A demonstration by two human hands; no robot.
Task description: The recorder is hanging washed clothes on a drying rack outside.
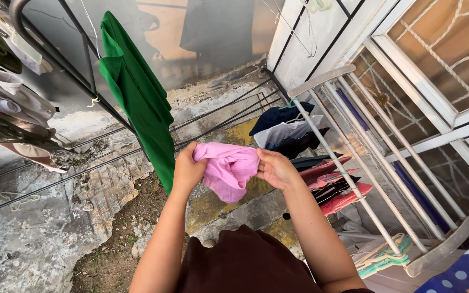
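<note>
Above a cracked concrete floor point(39, 244), approx. centre of view, a bunched pink garment point(228, 169) is held up between both hands. The left hand point(187, 171) is clenched on the cloth's left edge, fingers hidden behind the fabric; the right hand point(276, 169) is closed on the right edge, fingers point(261, 156) pinched over the top fold. The garment is kept in the air, clear of the racks on either side. A green garment point(139, 100) is hung from a dark metal rack point(55, 57) just left of the left hand. To the right, a white drying rack point(375, 163) is seen w/ navy, white and red clothes point(321, 163) draped on its lower rails. Light-coloured clothes point(6, 97) are hung at far left. Hangers point(384, 258) are piled at lower right, beside a blue dotted cloth point(465, 274).
</note>
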